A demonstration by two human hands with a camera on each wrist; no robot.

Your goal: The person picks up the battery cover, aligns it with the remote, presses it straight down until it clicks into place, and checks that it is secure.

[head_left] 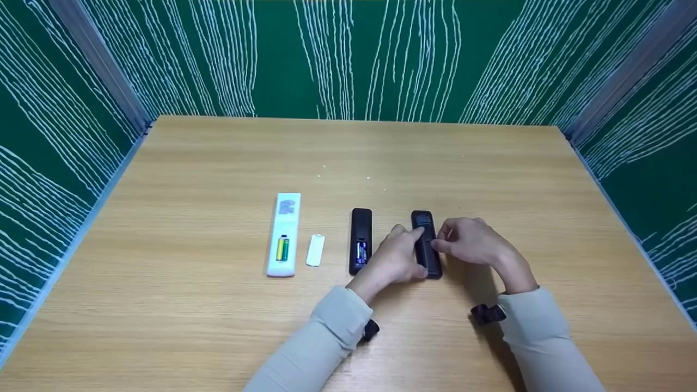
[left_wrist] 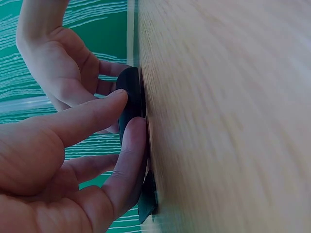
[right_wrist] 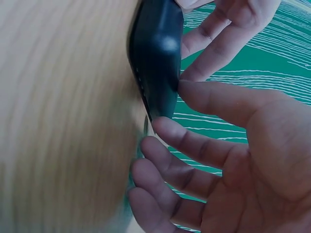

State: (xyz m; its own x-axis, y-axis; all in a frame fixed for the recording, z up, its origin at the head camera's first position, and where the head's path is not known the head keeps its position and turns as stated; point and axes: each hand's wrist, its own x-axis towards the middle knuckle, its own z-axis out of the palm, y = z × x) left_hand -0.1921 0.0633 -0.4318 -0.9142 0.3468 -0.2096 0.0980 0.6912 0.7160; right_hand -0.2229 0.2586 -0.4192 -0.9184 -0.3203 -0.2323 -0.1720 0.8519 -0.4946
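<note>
A black remote (head_left: 430, 260) lies back up on the table, battery cover closed. My left hand (head_left: 395, 256) holds it from the left, one finger toward its upper half and the thumb near its lower end. In the left wrist view, the digits of my left hand (left_wrist: 77, 160) bend against the edge of the remote (left_wrist: 130, 92). From the right, my right hand (head_left: 471, 239) touches its middle with the thumb. The right wrist view has the thumb of my right hand (right_wrist: 228, 145) against the remote (right_wrist: 158, 53), the other fingers loosely bent.
Left of my hands, a second black remote (head_left: 361, 223) shows blue batteries (head_left: 361, 253). Farther left are a white cover (head_left: 315, 250) and a white remote (head_left: 285, 222) with yellow-green batteries (head_left: 282, 249). Small white bits lie behind, on the wooden table (head_left: 218, 326). Green walls (head_left: 277, 60) surround it.
</note>
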